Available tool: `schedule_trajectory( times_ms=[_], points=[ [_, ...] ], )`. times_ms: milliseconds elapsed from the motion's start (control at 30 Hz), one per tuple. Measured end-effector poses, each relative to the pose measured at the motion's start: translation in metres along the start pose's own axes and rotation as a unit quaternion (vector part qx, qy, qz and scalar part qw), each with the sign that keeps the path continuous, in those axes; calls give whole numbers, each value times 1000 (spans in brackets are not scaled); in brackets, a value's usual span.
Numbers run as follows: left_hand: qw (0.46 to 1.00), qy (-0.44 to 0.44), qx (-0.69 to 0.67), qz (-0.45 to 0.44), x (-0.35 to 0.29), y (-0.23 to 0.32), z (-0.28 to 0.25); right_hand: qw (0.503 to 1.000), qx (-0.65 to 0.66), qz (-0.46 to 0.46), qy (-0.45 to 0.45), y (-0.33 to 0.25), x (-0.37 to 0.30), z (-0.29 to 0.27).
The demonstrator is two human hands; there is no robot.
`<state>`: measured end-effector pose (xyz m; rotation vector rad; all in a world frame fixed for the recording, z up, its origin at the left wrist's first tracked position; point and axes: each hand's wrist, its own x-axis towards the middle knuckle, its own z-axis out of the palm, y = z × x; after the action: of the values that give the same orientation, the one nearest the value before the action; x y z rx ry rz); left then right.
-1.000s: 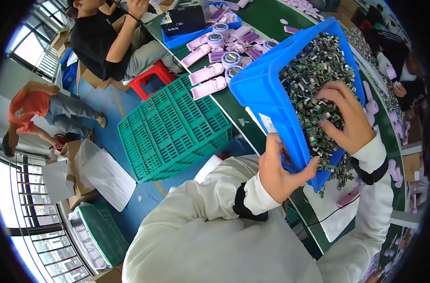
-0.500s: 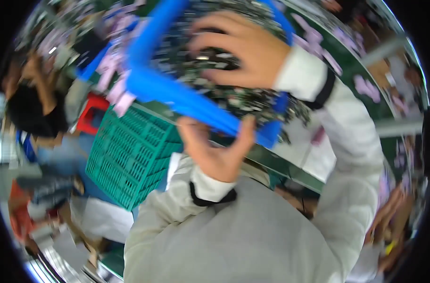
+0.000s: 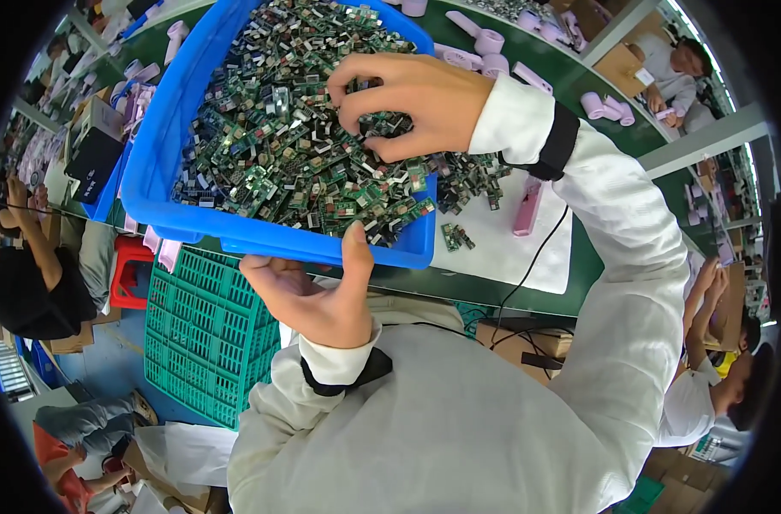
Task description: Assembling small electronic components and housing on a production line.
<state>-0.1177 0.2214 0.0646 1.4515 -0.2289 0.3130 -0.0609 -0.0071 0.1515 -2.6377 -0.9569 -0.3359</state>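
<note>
A blue plastic bin (image 3: 275,246) heaped with small green circuit boards (image 3: 279,128) sits tilted in front of me. At its near side, my left hand (image 3: 318,300) grips the rim, with the thumb over the edge and the other fingers partly hidden beneath. My right hand (image 3: 420,103) comes in over the bin's right side. Its curved fingers are spread and touch the boards, and nothing shows held between them. To the right of the bin, more boards (image 3: 459,237) lie loose on a white sheet (image 3: 493,257).
A pink stick-shaped part (image 3: 527,207) and a black cable (image 3: 540,248) lie on the sheet. Lilac plastic housings (image 3: 489,43) are scattered on the green table behind. Green crates (image 3: 206,330) stand at lower left, beside a red stool (image 3: 129,270). Other people sit around the edges.
The bin and both hands have shifted left in the picture as the whole view turned. My left hand stays on the rim, and my right hand remains in the boards.
</note>
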Motion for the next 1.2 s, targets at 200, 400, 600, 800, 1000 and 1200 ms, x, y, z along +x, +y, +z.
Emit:
schedule_trajectory(
  times_ms=[200, 400, 600, 800, 1000, 1200],
  points=[
    [1000, -1, -8, -20, -1, -2, -1, 999, -6, -27, 34, 2, -10, 1],
    [999, 22, -30, -11, 1, -7, 1, 999, 16, 36, -9, 3, -28, -16],
    [998, 39, -41, -26, 2, -2, 4, 990, 22, 131, -38, -2, -77, -43],
    [1000, 14, -9, -26, 2, -5, -2, 982, 1, 175, -68, 1, -108, -40],
    [999, 15, 25, 19, 0, -2, -2, 902, 72, 425, -17, -35, -77, -26],
    [1000, 11, 26, 3, 3, -4, 0, 598, 534, 578, -151, -88, -56, 9]
  ],
)
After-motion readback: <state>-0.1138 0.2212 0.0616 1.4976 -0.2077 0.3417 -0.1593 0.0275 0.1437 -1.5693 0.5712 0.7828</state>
